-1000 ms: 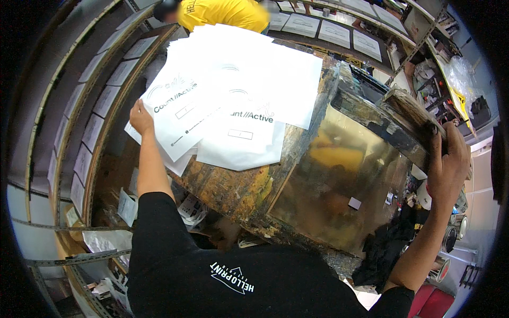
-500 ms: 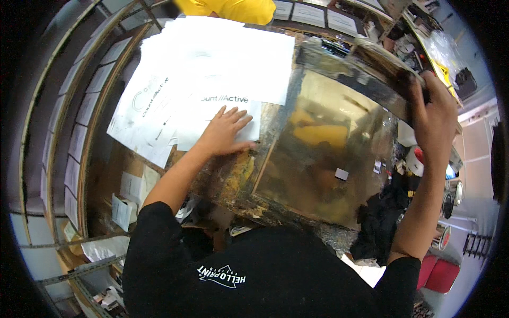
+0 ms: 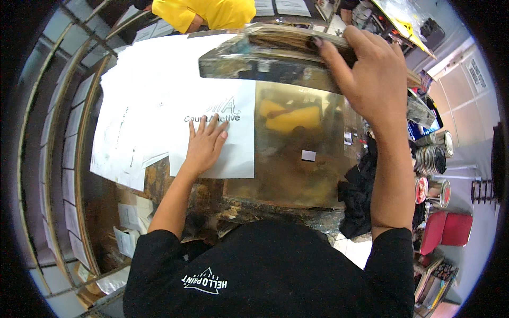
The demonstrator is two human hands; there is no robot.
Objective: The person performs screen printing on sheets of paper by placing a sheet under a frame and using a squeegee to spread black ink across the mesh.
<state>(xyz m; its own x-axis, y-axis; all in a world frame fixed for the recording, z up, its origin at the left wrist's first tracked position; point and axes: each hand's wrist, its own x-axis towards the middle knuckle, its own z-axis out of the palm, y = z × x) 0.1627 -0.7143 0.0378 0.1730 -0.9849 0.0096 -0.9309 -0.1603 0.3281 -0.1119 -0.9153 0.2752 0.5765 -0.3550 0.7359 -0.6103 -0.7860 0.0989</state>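
So since the last frame your left hand [image 3: 203,152] and the sheet [image 3: 233,151] under it have slid right, closing up the bare strip beside the plate [image 3: 286,175], and the frame [image 3: 265,63] has swung left to hang over the paper.

Left to right, then: the pile [image 3: 132,85] is fanned out loosely on the worktop [image 3: 209,193]. A few sheets show dark marks, the rest is washed out by glare, so you can't tell how many are printed.

Next is the sheet, its left part by the pile and its right part lapping onto the plate's left side. Your left hand lies flat on it, fingers spread, not gripping anything. The lettering is already on there, so I'd count that bit as done. Not done, as far as I can see: the sheet covers only part of the plate, and the frame looks raised, not lying flat.

Over on the right, the plate is shiny with a small white square [image 3: 308,155] on it, and your right hand [image 3: 371,71] is clamped on the frame, thumb on the near side.

As for the sheet's looks: white, flat, clean straight edges, bold dark letters with a thin outline drawing above, partly under your fingers. Can't tell if the ink's wet.
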